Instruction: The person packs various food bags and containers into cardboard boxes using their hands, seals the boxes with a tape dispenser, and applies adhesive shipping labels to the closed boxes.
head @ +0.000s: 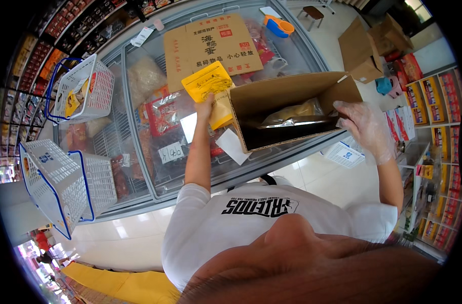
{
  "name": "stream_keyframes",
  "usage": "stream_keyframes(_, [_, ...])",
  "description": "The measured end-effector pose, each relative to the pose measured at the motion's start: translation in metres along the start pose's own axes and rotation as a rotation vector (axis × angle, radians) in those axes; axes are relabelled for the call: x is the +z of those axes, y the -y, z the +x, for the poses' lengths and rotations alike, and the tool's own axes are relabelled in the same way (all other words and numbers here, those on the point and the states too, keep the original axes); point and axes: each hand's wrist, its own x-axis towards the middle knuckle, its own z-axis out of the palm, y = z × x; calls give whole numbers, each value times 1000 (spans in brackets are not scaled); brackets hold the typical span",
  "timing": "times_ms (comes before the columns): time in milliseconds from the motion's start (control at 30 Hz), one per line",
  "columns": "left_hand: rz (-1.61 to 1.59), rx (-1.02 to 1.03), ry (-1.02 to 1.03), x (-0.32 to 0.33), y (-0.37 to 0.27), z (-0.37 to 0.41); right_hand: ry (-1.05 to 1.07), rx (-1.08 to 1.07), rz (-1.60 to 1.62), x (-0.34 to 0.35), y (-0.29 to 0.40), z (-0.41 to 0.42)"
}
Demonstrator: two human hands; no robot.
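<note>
My left hand (205,106) is bare and grips a yellow food pouch (209,81) that bears writing, beside the left wall of an open cardboard box (291,85). A second yellow packet (221,110) lies just under that hand, partly hidden. In a clear plastic glove, my right hand (362,125) holds the box's right end. Inside the box a clear bag with yellowish contents (295,111) rests above a shiny silver edge. The box stands on the glass lid of a chest freezer (166,171). A flat cardboard sheet (215,45) with printed writing lies behind the pouch.
Two white plastic baskets (84,95) (98,182) with blue handles stand on the freezer's left part. An orange and blue tape dispenser (278,26) sits at its far edge. White paper (232,146) lies by the box. Stocked shelves (443,98) and an open carton (358,57) are on the right.
</note>
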Motion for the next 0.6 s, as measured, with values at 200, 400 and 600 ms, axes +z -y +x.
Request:
stream_keyframes(200, [-412,-167,-176,-11,39,20,-129,38,27,11,-10,-37])
stream_keyframes(400, [318,902,-438,-78,-167,-80,-289,43,57,12,-64,-60])
stream_keyframes(600, [680,1221,32,-14,-384,-216,-298,52,534,57,-147,-39])
